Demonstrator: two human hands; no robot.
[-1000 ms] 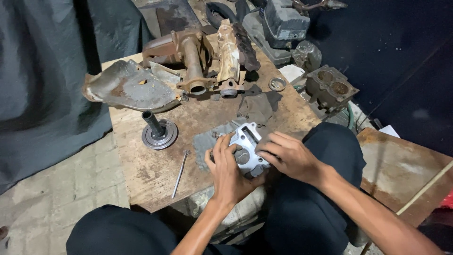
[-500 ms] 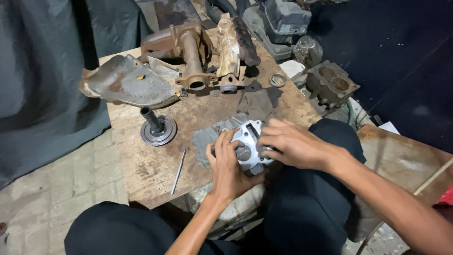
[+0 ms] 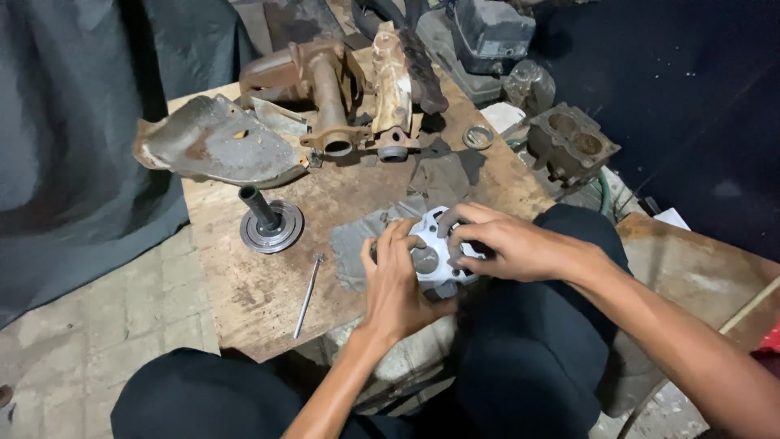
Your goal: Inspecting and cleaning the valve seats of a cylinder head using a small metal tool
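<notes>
Both of my hands hold a pale silver metal engine part with round openings, over the near edge of a worn wooden board. My left hand grips its left side with the thumb on top. My right hand covers its right side, fingers curled over the upper rim. A grey rag lies on the board just left of and under the part.
A long thin rod and a round disc with an upright stub lie to the left. Rusty pipe castings and a bent metal shield fill the far side. A two-bore block sits at the right.
My hands and the silver part have stayed in place; the fingers have shifted slightly around it. The view has tilted a little.
</notes>
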